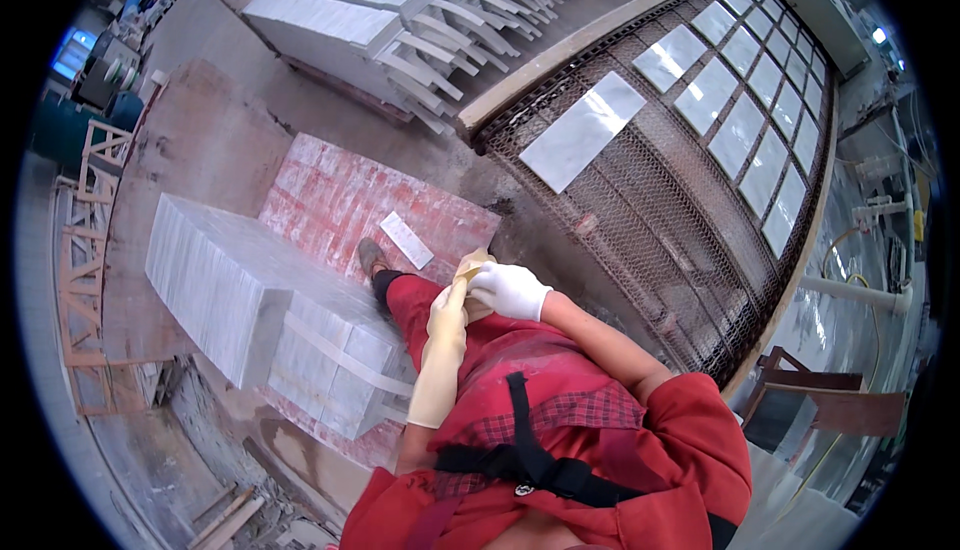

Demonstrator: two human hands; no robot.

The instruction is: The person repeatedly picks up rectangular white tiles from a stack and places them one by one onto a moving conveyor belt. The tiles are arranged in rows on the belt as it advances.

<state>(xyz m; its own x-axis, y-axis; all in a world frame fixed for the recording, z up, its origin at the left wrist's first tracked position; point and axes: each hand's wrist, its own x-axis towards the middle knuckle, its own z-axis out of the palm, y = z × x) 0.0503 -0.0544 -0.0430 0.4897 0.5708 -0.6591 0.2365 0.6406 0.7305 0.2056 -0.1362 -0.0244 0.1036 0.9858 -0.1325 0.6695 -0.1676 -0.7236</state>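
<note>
There you are, hands close together over your red trousers (530, 360), apparently so each steadies one side: your left hand (448, 316), in a long cream glove (438, 380), and your right hand (508, 292), in a white glove (526, 297), both grip a crumpled cream piece (475, 260) between them. It points away from you, long axis seemingly forward; folds blur the exact line.

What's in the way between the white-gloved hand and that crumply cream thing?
Nothing I can see: the right hand, in its white glove, has its fingers right against the cream piece. The left hand is close beside it, but doesn't block the right.
</note>
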